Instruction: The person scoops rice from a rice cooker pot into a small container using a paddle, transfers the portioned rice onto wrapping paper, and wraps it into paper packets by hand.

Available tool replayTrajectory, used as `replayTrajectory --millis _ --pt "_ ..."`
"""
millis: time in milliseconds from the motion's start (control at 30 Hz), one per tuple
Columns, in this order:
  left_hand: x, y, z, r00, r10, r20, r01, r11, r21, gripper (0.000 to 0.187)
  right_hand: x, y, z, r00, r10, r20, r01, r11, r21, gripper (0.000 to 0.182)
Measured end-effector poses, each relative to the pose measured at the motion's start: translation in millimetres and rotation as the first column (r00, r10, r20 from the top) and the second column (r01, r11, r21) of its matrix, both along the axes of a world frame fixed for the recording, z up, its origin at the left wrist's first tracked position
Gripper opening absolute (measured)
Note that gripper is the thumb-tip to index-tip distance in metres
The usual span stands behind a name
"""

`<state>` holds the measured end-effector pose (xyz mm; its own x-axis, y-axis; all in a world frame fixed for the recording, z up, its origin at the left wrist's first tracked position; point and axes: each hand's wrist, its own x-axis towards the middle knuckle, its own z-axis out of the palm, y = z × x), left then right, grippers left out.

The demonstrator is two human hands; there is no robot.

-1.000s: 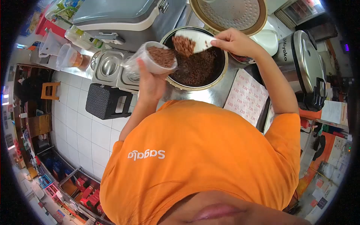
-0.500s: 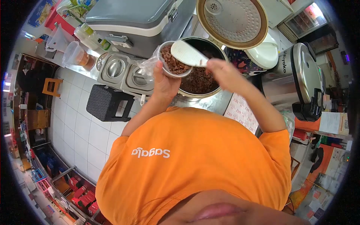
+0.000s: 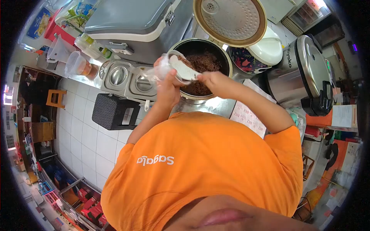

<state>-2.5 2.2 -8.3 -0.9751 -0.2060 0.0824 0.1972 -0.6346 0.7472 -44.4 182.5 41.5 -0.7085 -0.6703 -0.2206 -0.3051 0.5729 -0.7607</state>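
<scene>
My left hand (image 3: 168,86) holds a small clear plastic bowl (image 3: 177,52), tilted towards the cooker, with a crumpled clear plastic bag (image 3: 150,74) around it. In my right hand (image 3: 216,82) is the handle of a white paddle (image 3: 184,69), whose blade lies over the bowl's mouth. Some reddish-brown rice shows at the blade's upper edge; my hand and the bag hide most of the bowl's contents. Below and behind both hands stands an open round rice cooker (image 3: 230,63) with dark reddish-brown rice (image 3: 204,63) inside.
The cooker's raised lid (image 3: 235,19) is behind the pot. A grey cooler box (image 3: 127,17) and lidded steel pans (image 3: 116,77) stand to the left. On the right are a floral container with white lid (image 3: 266,52), a large steel cooker (image 3: 285,73) and printed paper (image 3: 246,115).
The bowl has tilted towards the cooker and the bag bunches over its side. My right hand has moved left and slightly down, and the paddle blade sits lower. The view has shifted slightly.
</scene>
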Motion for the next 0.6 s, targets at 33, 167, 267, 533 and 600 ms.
replayTrajectory --millis 33,167,267,533,600 --pt "-2.0 -1.8 -0.9 0.997 -0.021 0.07 0.015 0.996 0.086 0.049 -2.0 3.3 -1.7 0.999 -0.047 0.0 0.046 0.993 -0.107 0.05" --pt "-4.8 -15.3 14.4 0.983 0.102 0.152 -0.121 0.985 0.12 0.05 -40.2 29.0 1.9 0.997 -0.011 0.079 -0.001 0.99 0.144 0.046" --pt "5.3 -12.6 21.3 0.97 0.172 0.173 -0.193 0.975 0.113 0.053 -52.1 27.5 30.8 0.991 -0.094 0.094 0.058 0.942 0.33 0.034" --pt "52.1 82.9 16.8 0.941 -0.293 0.17 0.257 0.944 0.209 0.063 -5.7 150.5 -7.0 0.775 -0.341 -0.531 0.301 0.939 -0.165 0.026" --pt "50.2 125.1 3.7 0.89 -0.405 0.211 0.387 0.914 0.122 0.059 21.2 223.4 -58.1 0.744 -0.541 -0.391 0.508 0.839 -0.193 0.027"
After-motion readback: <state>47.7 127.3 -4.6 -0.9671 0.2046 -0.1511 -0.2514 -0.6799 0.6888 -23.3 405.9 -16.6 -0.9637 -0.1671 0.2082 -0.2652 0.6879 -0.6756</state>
